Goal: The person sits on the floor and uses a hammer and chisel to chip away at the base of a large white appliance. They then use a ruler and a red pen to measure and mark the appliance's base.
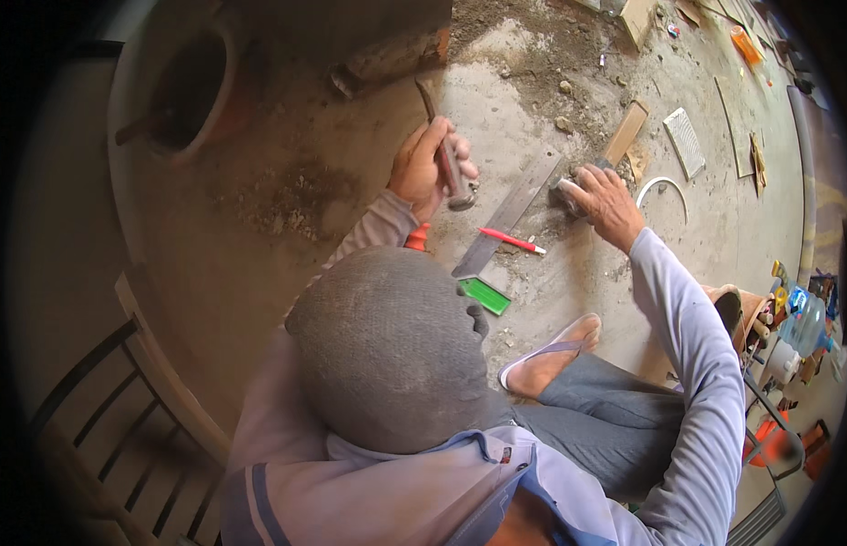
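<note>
My left hand (427, 166) is closed around a hammer (449, 164), whose metal head points down at the concrete floor while the handle sticks up past my fingers. My right hand (607, 204) presses on a small grey block (565, 192) resting on the floor, with the fingers wrapped over its top. Between the hands a long metal ruler (512, 212) lies slanted on the floor. A red marker (513, 240) lies just below it, and a green flat piece (484, 296) sits near the ruler's lower end. A grey knitted cap (387, 350) fills the middle of the view.
A wooden offcut (626, 132), a white grille (685, 141) and a curved white strip (665, 187) lie beyond my right hand. My sandalled foot (551, 355) rests on the floor. A bucket of tools (746, 314) and a water bottle (806, 323) stand at right; a concrete ring (182, 91) is at top left.
</note>
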Action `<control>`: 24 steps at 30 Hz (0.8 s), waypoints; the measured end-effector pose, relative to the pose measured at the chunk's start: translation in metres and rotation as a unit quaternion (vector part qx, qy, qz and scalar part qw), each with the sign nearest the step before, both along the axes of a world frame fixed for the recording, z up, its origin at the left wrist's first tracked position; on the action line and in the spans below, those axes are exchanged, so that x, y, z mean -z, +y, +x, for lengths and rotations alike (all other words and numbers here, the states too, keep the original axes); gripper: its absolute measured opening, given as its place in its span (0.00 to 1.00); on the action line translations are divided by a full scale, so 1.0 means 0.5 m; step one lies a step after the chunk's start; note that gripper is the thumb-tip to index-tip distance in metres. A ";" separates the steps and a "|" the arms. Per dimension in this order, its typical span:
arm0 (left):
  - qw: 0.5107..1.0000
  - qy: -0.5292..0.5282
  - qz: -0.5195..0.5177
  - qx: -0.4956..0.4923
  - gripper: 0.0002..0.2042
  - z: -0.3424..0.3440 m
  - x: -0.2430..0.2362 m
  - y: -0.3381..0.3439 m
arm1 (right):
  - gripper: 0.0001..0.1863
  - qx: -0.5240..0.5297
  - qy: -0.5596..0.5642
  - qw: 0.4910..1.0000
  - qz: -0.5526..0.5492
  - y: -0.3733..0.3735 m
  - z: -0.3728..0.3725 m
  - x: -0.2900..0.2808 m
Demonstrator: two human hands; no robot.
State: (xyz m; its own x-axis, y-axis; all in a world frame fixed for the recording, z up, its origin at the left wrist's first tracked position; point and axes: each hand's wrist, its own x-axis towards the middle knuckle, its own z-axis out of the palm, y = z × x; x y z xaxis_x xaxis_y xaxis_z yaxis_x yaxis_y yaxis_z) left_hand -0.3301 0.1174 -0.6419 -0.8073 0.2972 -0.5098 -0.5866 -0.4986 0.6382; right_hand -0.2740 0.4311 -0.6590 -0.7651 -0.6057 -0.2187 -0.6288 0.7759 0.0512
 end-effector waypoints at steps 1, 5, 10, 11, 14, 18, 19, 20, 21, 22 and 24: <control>1.000 0.005 0.017 -0.021 0.12 -0.003 0.013 0.010 | 0.25 -0.004 0.012 1.000 -0.006 -0.001 -0.003 0.009; 0.996 -0.019 0.070 -0.059 0.13 -0.044 0.034 0.041 | 0.20 0.017 -0.015 0.999 0.035 0.012 -0.023 0.015; 0.991 -0.035 0.071 -0.109 0.13 -0.061 0.020 0.052 | 0.12 -0.010 -0.029 0.998 0.063 0.039 -0.050 0.039; 0.991 -0.033 0.058 -0.115 0.13 -0.061 0.022 0.051 | 0.11 -0.025 -0.024 0.998 0.049 0.040 -0.055 0.038; 0.991 -0.028 0.025 -0.127 0.12 -0.064 0.032 0.065 | 0.10 -0.027 -0.078 0.996 0.027 0.052 -0.042 0.031; 0.990 -0.026 -0.015 -0.141 0.10 -0.056 0.057 0.077 | 0.09 0.143 -0.147 0.976 -0.069 0.028 -0.011 -0.048; 0.989 -0.023 -0.020 -0.142 0.10 -0.057 0.062 0.083 | 0.11 0.207 -0.153 0.959 -0.117 0.028 -0.002 -0.057; 0.989 -0.027 -0.009 -0.145 0.09 -0.060 0.063 0.095 | 0.11 0.266 -0.187 0.928 -0.179 0.028 0.005 -0.073; 0.988 -0.031 -0.004 -0.152 0.09 -0.064 0.061 0.104 | 0.12 0.319 -0.221 0.889 -0.243 0.024 0.007 -0.086; 0.987 -0.035 0.002 -0.159 0.08 -0.068 0.058 0.112 | 0.12 0.368 -0.253 0.841 -0.306 0.015 0.010 -0.103; 0.984 -0.028 0.030 -0.173 0.08 -0.075 0.052 0.125 | 0.13 0.420 -0.296 0.734 -0.443 -0.036 0.012 -0.160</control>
